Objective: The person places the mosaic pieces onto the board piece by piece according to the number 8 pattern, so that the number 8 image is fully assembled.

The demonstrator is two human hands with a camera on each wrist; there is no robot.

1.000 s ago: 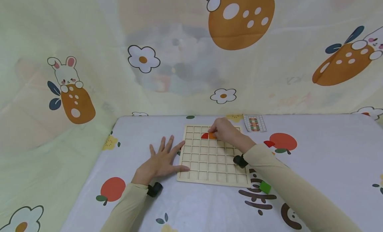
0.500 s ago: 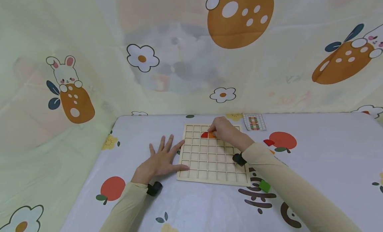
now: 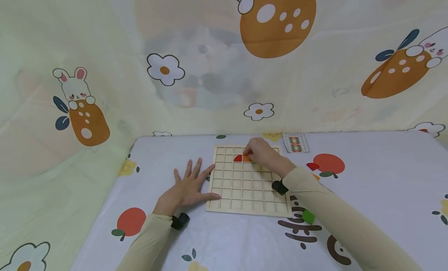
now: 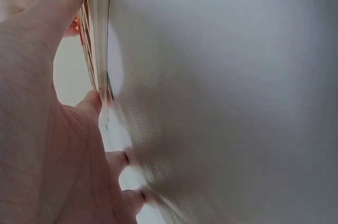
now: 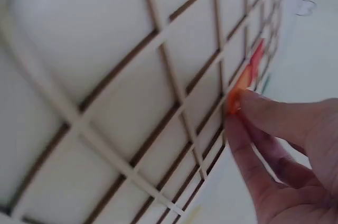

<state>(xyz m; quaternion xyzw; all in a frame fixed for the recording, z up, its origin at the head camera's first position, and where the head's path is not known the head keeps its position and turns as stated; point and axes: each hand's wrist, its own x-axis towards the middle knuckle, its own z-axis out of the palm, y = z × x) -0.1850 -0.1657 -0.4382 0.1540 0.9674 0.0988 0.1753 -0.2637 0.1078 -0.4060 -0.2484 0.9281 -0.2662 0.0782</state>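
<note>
A wooden grid board (image 3: 236,193) lies on the table, divided into small square cells. With its fingers spread, my left hand (image 3: 190,189) rests at the board's left side, thumb and index finger touching the edge in the left wrist view. At the far rows, my right hand (image 3: 264,154) pinches a small orange piece (image 5: 241,84) between thumb and fingers, down at a cell. A red piece (image 3: 238,158) with a curved edge sits in the neighbouring cell to the left. My fingers partly hide the orange piece.
A printed pattern card (image 3: 296,142) lies past the board's far right corner. Right of the board lie a loose red piece (image 3: 312,166), an orange piece (image 3: 316,177) partly behind the sleeve, and a green square (image 3: 308,216). A patterned curtain (image 3: 210,69) stands behind the table.
</note>
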